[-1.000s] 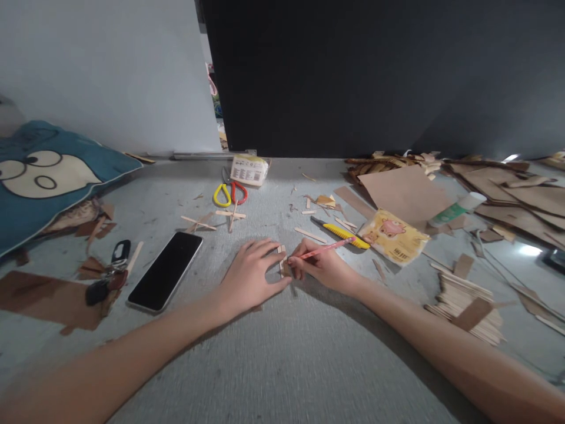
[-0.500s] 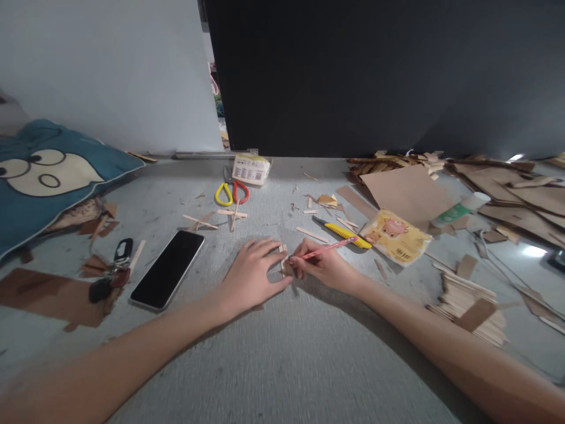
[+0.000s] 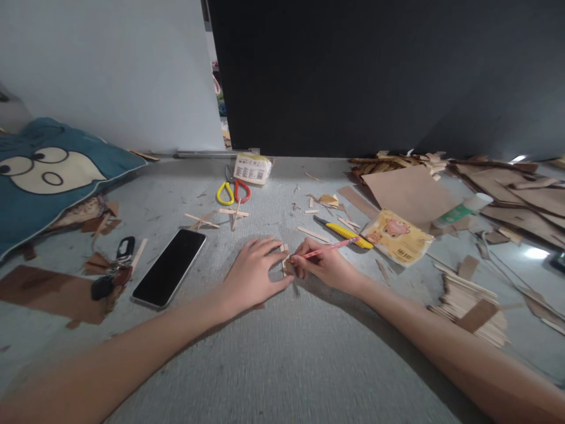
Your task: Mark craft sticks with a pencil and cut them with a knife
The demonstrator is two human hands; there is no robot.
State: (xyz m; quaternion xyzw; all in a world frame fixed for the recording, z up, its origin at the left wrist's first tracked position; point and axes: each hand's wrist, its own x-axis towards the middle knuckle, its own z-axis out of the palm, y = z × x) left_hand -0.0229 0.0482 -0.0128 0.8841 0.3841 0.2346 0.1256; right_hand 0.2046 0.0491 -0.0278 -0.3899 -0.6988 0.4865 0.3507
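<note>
Two bare hands work close together in the middle of a grey surface [image 3: 265, 365]. From where I stand, the right hand [image 3: 324, 268] is closed around a pink pencil [image 3: 331, 247], held low down near its point. The pencil leans up and away to the right. Its tip is hidden by the fingers, so I can't tell if it touches anything.

A small wooden piece [image 3: 285, 249] lies between the two hands. The left hand [image 3: 253, 268] lies low with its fingers spread, and its pointer finger and thumb are at that piece. I can't tell if it pinches the piece or just presses it down.

Just past the right hand is a yellow cutter [image 3: 348, 234], and next to that is a yellow packet [image 3: 399, 232] with a pink animal on it. More to the right, a stack of sticks [image 3: 468, 294] has a brown strip [image 3: 477, 316] across it.

Past the left hand I see two crossed sticks [image 3: 235, 212] near scissors [image 3: 237, 190] with one yellow loop and one red loop. A black phone [image 3: 170, 268] lies to the left, with keys [image 3: 117, 272] beside it.
</note>
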